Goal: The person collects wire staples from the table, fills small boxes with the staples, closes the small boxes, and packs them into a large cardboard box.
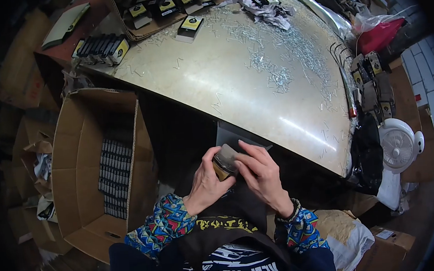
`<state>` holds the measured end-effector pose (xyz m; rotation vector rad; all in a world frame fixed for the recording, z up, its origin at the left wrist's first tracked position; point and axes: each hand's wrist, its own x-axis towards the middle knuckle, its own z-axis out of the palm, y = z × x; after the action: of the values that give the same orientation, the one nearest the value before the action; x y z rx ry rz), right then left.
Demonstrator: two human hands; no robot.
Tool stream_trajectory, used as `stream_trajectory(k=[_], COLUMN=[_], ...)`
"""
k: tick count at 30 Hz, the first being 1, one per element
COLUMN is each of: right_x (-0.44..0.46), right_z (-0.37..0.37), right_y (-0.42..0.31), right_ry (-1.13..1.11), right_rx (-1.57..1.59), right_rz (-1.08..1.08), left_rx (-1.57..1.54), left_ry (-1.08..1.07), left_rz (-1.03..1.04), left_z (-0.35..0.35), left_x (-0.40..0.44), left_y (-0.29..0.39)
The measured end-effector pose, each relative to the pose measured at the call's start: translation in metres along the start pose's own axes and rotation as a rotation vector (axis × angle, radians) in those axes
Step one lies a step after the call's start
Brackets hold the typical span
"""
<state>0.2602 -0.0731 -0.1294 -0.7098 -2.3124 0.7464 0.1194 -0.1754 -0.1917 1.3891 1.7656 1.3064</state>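
In the head view, my left hand (208, 184) is wrapped round a small black-and-yellow cardboard box (223, 166), held low in front of my body. A grey flap or insert shows at its upper end. My right hand (261, 175) is at the box's right side, thumb and bent fingers closed on its upper end and the index finger lifted a little. What lies inside the box is hidden. Behind my hands, under the table's edge, is a dark grey panel (229, 133).
A large open carton (72, 172) at left holds rows of packed boxes. On the metal table (182, 87) lie scattered bent metal pieces (278, 74), a row of boxes (100, 50) and a carton of more boxes (166, 7). A white fan (397, 144) stands at right.
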Motion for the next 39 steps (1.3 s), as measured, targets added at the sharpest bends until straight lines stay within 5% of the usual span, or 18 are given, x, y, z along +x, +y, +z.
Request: stream_trajectory(k=[7,9,12,19,29,32,33,34,37,39], right_x=[-0.015,-0.023,-0.028,-0.018,-0.011,-0.012,-0.010,-0.011,-0.023,0.016], right_z=[0.012,0.019,0.024,0.034,0.044,0.048,0.051,0.057,0.064,0.027], right_y=[0.000,-0.001,-0.003,-0.014,-0.019,-0.021,-0.021,-0.013,0.032,-0.015], right_ry=[0.087,0.076,0.070,0.190,0.254,0.179,0.215,0.255,0.125,0.115], right_rx=[0.008,0.204,0.518,0.676,0.462,0.169,0.051,0.032,0.315,0.191], right_rz=[-0.083,0.069,0.283,0.668,0.483,0.278,0.059,-0.062,0.058,-0.091], left_rx=[0.017,0.130,0.091,0.265,0.291,0.182,0.138,0.125,0.126,0.012], left_ry=[0.027,0.021,0.058,0.033,0.101,0.068,0.041,0.087,0.125,0.028], left_rz=[0.082,0.194,0.013,0.053,0.044,-0.056,-0.138,-0.092,0.060,0.063], left_z=[0.002,0.002,-0.002,-0.002,0.001,-0.005,-0.008,-0.006,0.004,-0.007], left_x=[0.005,0.011,0.010,0.014,0.017,0.021,0.023,0.023,0.029,0.035], left_y=[0.002,0.004,0.017,0.016,0.009,0.017,0.022,0.020,0.005,0.010])
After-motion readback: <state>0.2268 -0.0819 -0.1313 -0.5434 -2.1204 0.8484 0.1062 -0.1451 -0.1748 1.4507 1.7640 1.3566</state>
